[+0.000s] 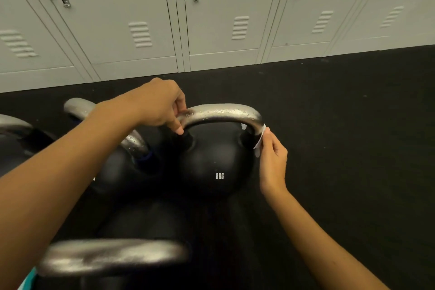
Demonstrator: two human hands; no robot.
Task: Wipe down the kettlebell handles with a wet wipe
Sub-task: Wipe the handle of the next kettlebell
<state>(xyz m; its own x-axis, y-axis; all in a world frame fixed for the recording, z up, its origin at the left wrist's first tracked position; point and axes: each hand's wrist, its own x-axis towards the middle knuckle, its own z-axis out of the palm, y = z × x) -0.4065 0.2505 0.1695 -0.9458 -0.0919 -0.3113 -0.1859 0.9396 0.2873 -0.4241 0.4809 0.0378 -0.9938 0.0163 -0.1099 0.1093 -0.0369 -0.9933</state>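
A black kettlebell (211,165) marked 8KG stands on the dark floor in the middle of the head view. Its steel handle (221,114) arches over it and carries water droplets. My left hand (162,106) grips the handle's left end, fingers curled round it. My right hand (273,158) pinches a white wet wipe (260,141) against the outside of the handle's right leg, where the steel meets the black body. Most of the wipe is hidden behind my fingers and the handle.
Several other black kettlebells crowd the left and front: one handle (113,256) lies close below, another (136,142) sits under my left forearm, and two more (77,105) stand at far left. Grey lockers (221,19) line the back wall. Black rubber floor (353,136) spreads to the right.
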